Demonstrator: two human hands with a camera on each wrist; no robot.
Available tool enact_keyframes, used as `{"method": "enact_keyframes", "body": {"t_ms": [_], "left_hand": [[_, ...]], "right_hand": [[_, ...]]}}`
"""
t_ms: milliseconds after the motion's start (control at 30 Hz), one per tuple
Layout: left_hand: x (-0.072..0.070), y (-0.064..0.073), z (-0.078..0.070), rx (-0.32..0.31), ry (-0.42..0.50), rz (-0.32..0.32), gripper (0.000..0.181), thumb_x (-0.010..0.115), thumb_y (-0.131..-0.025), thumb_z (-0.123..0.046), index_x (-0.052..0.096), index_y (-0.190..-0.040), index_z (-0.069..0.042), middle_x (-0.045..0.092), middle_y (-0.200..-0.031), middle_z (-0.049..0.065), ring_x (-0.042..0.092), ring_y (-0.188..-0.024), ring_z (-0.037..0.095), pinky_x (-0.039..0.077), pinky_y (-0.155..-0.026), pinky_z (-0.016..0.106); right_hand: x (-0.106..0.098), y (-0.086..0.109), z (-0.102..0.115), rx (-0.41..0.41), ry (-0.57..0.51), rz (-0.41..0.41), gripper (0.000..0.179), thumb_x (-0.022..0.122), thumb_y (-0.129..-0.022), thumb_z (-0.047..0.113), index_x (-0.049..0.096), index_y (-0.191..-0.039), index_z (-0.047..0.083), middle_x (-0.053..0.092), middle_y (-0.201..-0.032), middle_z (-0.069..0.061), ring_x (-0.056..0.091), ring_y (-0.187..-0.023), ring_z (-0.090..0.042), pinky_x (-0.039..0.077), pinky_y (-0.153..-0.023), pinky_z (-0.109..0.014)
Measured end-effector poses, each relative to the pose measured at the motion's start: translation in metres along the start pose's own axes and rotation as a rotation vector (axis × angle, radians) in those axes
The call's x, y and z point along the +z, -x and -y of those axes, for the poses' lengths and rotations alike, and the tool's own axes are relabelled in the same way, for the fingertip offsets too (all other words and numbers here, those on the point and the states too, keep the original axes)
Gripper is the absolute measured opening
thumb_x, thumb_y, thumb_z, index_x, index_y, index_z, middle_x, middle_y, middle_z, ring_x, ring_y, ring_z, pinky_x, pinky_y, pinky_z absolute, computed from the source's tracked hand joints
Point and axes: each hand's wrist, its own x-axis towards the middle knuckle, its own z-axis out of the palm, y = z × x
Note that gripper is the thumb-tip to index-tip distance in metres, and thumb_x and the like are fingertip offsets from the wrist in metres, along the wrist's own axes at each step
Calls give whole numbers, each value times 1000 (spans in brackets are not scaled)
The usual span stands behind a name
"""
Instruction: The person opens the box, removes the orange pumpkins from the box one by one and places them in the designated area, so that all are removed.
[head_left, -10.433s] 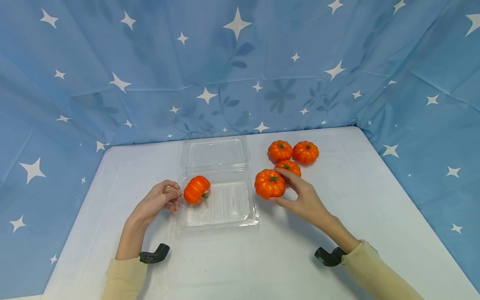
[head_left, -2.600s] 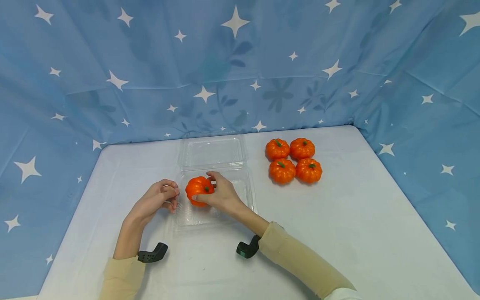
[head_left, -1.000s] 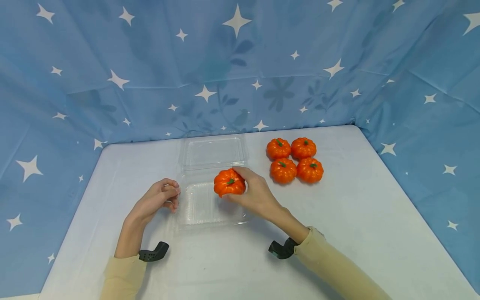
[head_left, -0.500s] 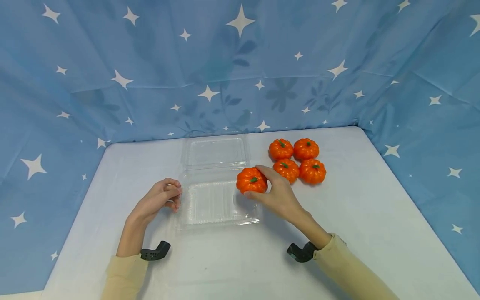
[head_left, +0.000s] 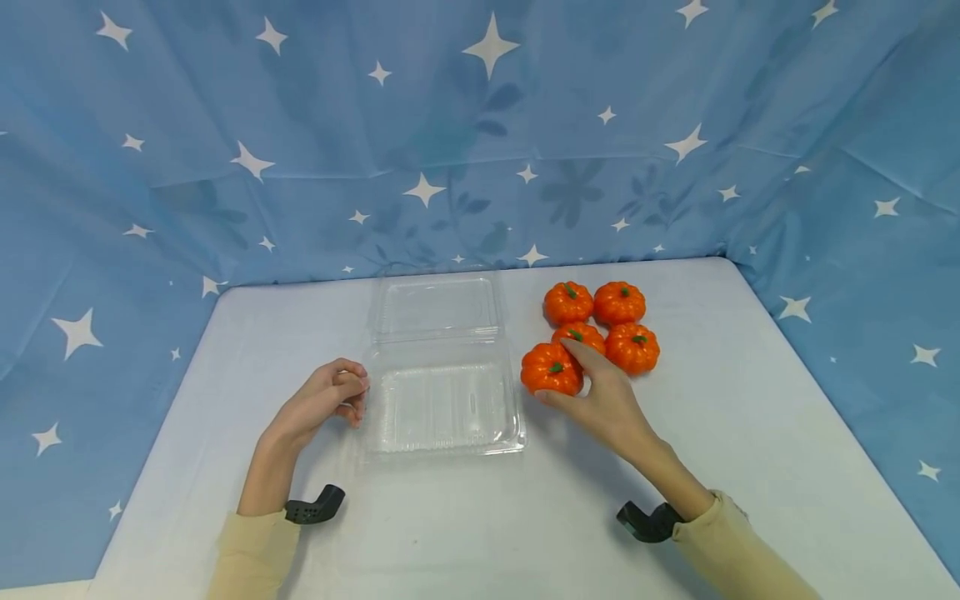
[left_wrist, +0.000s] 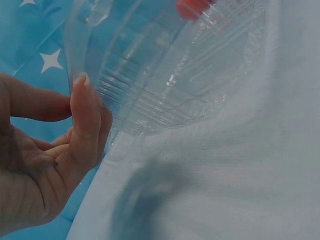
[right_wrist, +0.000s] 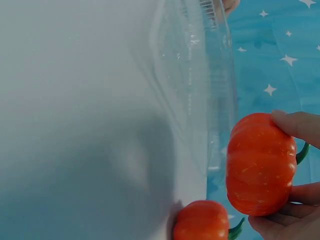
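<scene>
My right hand (head_left: 603, 404) grips a small orange toy pumpkin (head_left: 551, 369) with a green stem, thumb on the near side and fingers on the far side. In the right wrist view the held pumpkin (right_wrist: 260, 162) is raised, just past the right rim of a clear plastic clamshell container (head_left: 442, 408). The container's lid (head_left: 438, 304) lies folded back toward the curtain. My left hand (head_left: 322, 396) stays at the container's left edge; in the left wrist view its thumb and curled fingers pinch the clear rim (left_wrist: 90, 55).
Several more toy pumpkins sit clustered right of the container, among them a far right one (head_left: 619, 302) and a near right one (head_left: 632, 348). A white-covered table (head_left: 450, 533) bears everything. A blue starred curtain (head_left: 315, 150) stands along its back and sides.
Earlier my right hand brought one pumpkin to the cluster, then gripped another inside the container. Since then it has lifted that pumpkin rightward, past the rim. My left hand has stayed put.
</scene>
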Motion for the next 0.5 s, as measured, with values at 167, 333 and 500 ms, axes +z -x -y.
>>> {"method": "enact_keyframes", "body": {"t_ms": [167,333,500], "left_hand": [[3,-1,-2,-2,1,5,33,52,-106,-11,38,-127,12,59,-81,11,60,-65,19,59,-60,36],[3,-1,-2,-13,-4,4,32,52,-106,-11,40,-125,11,59,-80,12,60,-64,19,59,-60,37],[2,1,-2,-9,-3,-4,32,51,-106,-10,39,-125,12,59,-80,12,60,-64,19,59,-60,38]], "right_hand": [[-4,8,-20,-18,46,-33,78,88,-82,24,51,-146,-1,57,-146,-21,53,-135,-40,45,-111,-60],[-10,17,-35,-1,73,-55,78,89,-81,22,51,-144,-4,58,-142,-24,56,-131,-43,47,-107,-61],[-15,22,-40,23,76,-48,78,88,-81,23,51,-144,-5,57,-143,-25,55,-131,-44,46,-108,-62]]}}
